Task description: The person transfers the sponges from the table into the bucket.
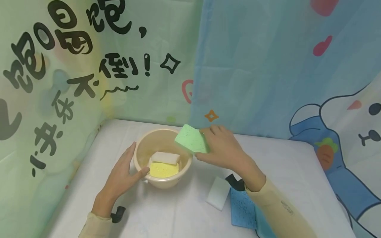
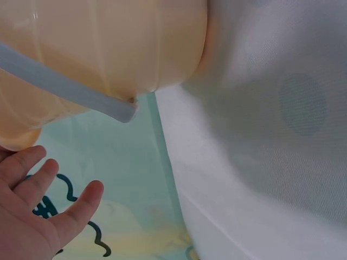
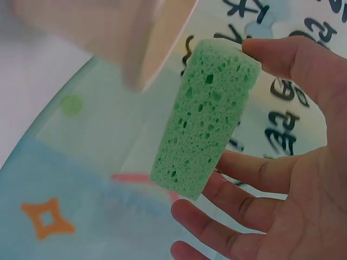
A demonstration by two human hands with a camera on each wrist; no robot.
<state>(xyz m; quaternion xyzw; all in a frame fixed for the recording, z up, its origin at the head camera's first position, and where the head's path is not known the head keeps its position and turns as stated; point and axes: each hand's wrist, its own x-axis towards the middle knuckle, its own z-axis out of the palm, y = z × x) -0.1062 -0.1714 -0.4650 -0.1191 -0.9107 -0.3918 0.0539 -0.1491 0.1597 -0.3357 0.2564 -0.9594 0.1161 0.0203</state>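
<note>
My right hand (image 1: pixel 221 145) holds a green sponge (image 1: pixel 191 138) up at the right rim of a cream bucket (image 1: pixel 165 182). In the right wrist view, the thumb is on one end of the pore-covered green sponge (image 3: pixel 206 119) and fingers are at its other side. My left hand (image 1: pixel 122 175) rests against the bucket's left side, thumb at the front rim. The left wrist view shows its fingers (image 2: pixel 76 211) spread and fairly straight by the bucket (image 2: pixel 119 43). Inside the bucket lie a yellow sponge (image 1: pixel 163 170) and a white sponge (image 1: pixel 165 157).
Another white sponge (image 1: pixel 218 193) and a blue sponge (image 1: pixel 242 208) lie on the white-covered table (image 1: pixel 178 218), below my right forearm. A teal piece (image 1: pixel 264 224) is partly hidden by the sleeve. A grey handle (image 2: pixel 65 84) hangs along the bucket. Printed curtains (image 1: pixel 253 66) stand behind.
</note>
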